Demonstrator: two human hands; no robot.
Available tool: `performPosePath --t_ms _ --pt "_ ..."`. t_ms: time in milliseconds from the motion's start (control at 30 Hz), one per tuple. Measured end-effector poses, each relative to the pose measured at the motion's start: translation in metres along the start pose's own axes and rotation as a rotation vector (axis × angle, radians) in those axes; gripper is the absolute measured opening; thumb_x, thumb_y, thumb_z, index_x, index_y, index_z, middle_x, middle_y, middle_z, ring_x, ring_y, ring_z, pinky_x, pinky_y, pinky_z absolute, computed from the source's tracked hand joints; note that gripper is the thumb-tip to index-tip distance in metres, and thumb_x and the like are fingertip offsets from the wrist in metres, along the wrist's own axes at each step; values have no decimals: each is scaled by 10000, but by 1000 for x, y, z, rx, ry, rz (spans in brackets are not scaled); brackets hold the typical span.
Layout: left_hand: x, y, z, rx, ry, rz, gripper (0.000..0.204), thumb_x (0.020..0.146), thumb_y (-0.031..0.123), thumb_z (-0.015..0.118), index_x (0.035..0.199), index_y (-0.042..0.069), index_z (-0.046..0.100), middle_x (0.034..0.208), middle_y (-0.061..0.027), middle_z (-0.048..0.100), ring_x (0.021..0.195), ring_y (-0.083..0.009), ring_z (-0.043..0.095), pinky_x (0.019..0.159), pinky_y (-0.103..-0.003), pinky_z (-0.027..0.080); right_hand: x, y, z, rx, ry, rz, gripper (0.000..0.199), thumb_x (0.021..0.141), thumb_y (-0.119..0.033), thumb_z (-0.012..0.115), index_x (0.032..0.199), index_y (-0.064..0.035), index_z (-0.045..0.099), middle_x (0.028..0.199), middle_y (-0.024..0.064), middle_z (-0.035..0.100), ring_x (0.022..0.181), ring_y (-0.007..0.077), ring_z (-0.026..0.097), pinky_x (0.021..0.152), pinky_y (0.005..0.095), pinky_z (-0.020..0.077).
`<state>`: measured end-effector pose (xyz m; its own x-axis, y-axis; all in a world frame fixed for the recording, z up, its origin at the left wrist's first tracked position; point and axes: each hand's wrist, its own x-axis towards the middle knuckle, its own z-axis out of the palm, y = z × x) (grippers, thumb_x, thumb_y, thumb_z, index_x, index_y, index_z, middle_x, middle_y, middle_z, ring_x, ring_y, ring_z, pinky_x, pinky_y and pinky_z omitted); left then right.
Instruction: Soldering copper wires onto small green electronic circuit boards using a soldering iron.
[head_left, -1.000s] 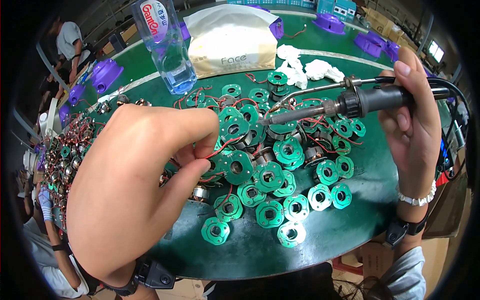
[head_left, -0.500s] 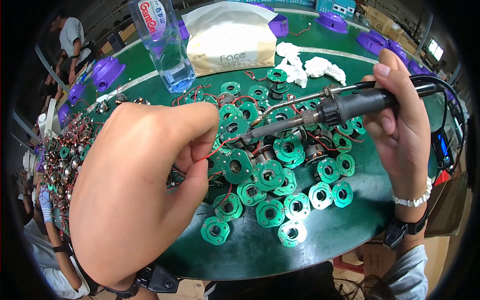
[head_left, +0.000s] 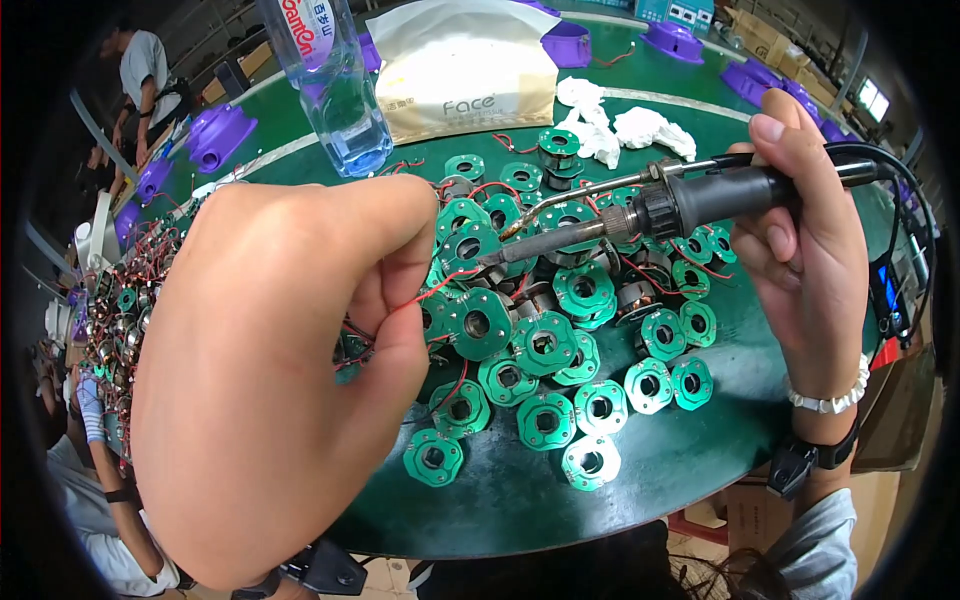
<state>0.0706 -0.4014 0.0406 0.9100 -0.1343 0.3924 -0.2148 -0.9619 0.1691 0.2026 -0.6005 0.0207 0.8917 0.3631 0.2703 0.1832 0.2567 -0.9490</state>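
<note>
A thin red wire [head_left: 432, 292] is pinched between the closed fingers of the left hand [head_left: 270, 370] at mid-frame, over a green octagonal circuit board with a round hole [head_left: 478, 324]. A black-handled soldering iron [head_left: 690, 205] is gripped by the closed right hand [head_left: 805, 250], tip just above that board. Soldering appears in hand; steady tip contact at the joint seems called for. Similar boards cover the green surface [head_left: 640, 480].

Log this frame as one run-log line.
left hand: pinches thin red wire | right hand: grips black-handled soldering iron | tip: over green round circuit boards | surface: green table
</note>
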Motion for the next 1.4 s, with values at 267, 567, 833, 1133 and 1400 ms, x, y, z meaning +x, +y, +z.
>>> performPosePath --t_ms 267,567,833,1133,1400 --pt "3 -17 36 -88 205 153 236 577 -130 557 756 13 498 661 -47 483 572 -155 474 560 -248 376 -2 2 15 -100 136 -62 167 806 -202 566 886 -103 459 775 3 536 351 -33 269 284 121 171" --pt "3 -10 32 -34 218 121 237 595 -122 563 783 8 502 678 -50 490 587 -149 475 576 -244 379 -5 8 24 10 238 -126 247 807 -199 565 998 -78 467 779 6 541 361 -29 286 290 121 176" --pt "6 -3 35 -9 234 101 238 611 -114 569 808 4 506 693 -52 496 601 -143 476 590 -241 382 -6 -9 37 -88 144 34 124 831 -170 534 827 -126 419 638 -48 443 345 -33 262 280 120 163" --pt "9 3 38 15 255 86 241 629 -106 576 835 0 511 710 -54 503 616 -136 477 606 -238 385 -9 -7 60 -128 331 -43 157 835 -172 527 779 -126 388 578 -65 360 340 -32 242 279 125 161" --pt "4 7 38 49 305 79 244 645 -99 581 859 -4 515 725 -56 508 629 -130 478 620 -235 388 -10 -3 47 -38 246 -25 146 833 -177 528 797 -116 400 569 -64 350 343 -35 249 284 121 170"
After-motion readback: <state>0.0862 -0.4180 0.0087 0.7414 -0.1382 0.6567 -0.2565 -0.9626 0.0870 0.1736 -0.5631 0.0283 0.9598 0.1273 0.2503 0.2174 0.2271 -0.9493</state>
